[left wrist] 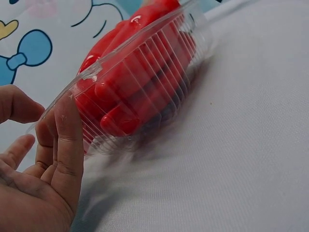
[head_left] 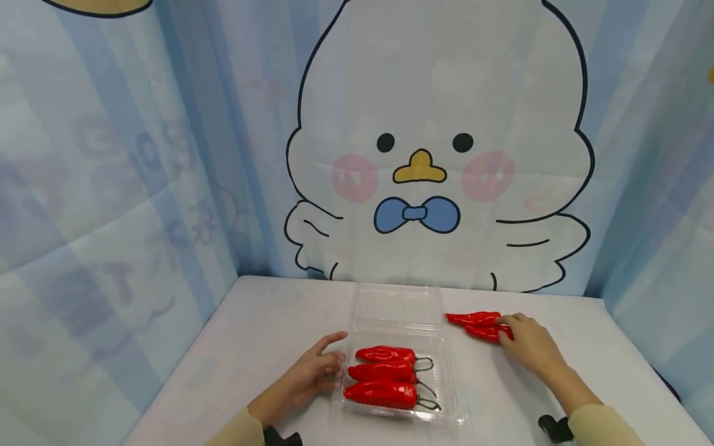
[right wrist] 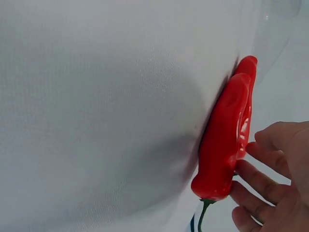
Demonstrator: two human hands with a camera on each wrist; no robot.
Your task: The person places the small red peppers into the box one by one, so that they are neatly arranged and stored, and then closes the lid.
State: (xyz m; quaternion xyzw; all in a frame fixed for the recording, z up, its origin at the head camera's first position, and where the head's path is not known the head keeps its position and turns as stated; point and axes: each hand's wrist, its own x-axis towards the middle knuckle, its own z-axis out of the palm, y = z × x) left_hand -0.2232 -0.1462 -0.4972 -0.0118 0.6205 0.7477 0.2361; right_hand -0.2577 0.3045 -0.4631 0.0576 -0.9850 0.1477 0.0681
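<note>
A clear plastic box (head_left: 449,371) lies with its lid (head_left: 397,306) folded back on the white table. Inside, three red chili peppers (head_left: 381,393) lie side by side, their green stems to the right. My left hand (head_left: 309,375) holds the box's left rim; the left wrist view shows fingers (left wrist: 67,130) on both sides of that thin edge. To the right of the lid, two more red chili peppers (head_left: 474,318) lie together on the table. The fingers of my right hand (head_left: 532,344) touch their stem ends; in the right wrist view the thumb stands off from the peppers (right wrist: 222,135).
The white tabletop (head_left: 223,353) runs back to a curtain (head_left: 435,80) printed with a white cartoon bird. More curtain hangs at the left and right. A black wrist device (head_left: 555,427) sits by the right sleeve.
</note>
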